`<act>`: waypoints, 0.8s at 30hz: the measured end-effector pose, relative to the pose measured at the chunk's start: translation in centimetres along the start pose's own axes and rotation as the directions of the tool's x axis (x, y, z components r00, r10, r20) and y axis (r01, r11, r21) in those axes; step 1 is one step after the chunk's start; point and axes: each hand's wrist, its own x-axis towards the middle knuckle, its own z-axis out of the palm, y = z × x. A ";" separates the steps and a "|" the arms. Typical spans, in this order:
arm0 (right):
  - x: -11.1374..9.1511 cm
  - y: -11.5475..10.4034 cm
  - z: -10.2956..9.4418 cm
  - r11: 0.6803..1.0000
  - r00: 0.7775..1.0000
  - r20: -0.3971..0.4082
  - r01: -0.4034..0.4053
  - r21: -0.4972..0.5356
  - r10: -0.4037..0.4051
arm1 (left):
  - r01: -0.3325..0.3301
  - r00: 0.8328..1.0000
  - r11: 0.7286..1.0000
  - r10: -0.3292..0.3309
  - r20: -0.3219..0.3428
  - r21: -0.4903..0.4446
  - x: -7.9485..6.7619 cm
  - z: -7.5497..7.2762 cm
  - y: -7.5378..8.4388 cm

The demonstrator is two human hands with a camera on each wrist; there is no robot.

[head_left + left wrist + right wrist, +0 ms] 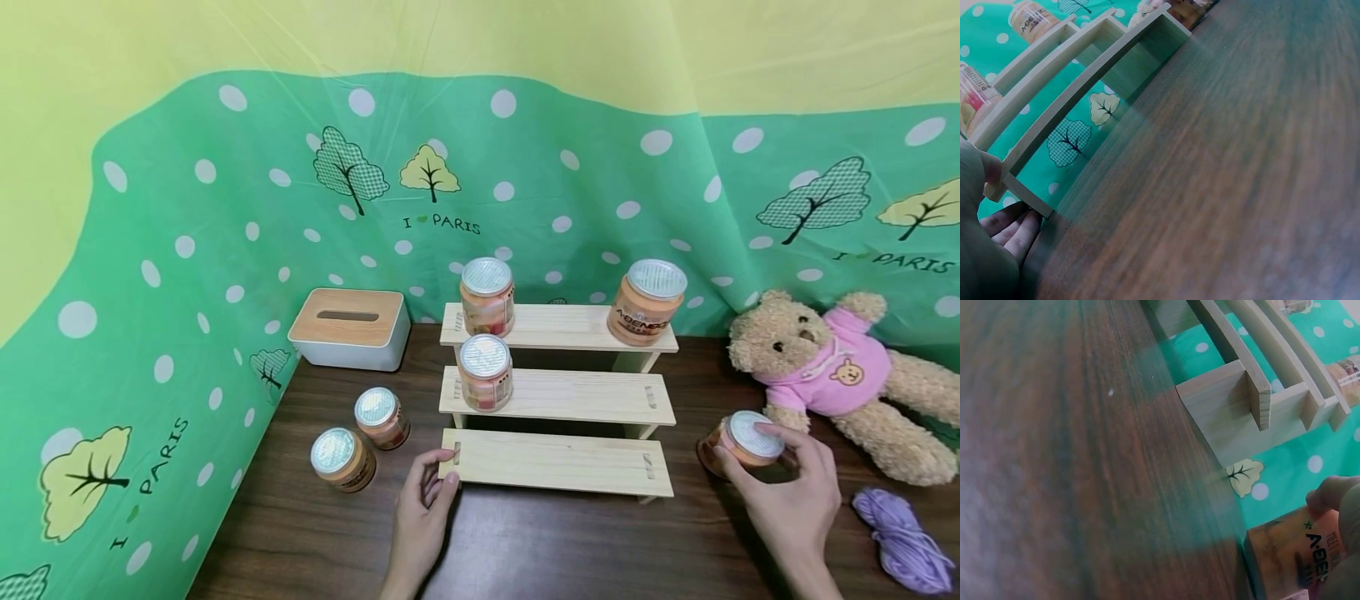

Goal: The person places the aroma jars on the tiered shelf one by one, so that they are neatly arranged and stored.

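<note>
A three-step wooden shelf (555, 463) stands on the dark table. My left hand (422, 523) grips the left end of its lowest step, thumb on the front edge and fingers at the side. On the right, my right hand (797, 492) holds a silver-lidded jar (738, 444) between thumb and fingers; in the right wrist view this jar (1291, 553) shows orange contents and dark lettering. Similar jars stand on the top step, one at the left (487, 297) and one at the right (647, 303). Another jar (486, 375) sits on the left of the middle step.
Two more jars, one nearer (342, 461) and one farther (382, 419), stand left of the shelf. Behind them is a tissue box (348, 329) with a wooden top. A teddy bear (817, 358) and purple yarn (902, 540) lie at the right. Patterned green cloth (525, 217) hangs behind.
</note>
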 end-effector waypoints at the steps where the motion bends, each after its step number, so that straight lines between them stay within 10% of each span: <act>1: 0.0 0.0 0.0 1.000 1.000 -0.001 0.003 0.001 -0.003 | 0.000 1.000 1.000 0.000 0.000 0.001 0.0 0.0 0.0; 24: 0.2 -5.7 -1.1 0.971 0.994 0.010 0.105 0.213 -0.110 | 0.003 1.000 1.000 -0.003 0.004 -0.001 0.1 0.0 0.0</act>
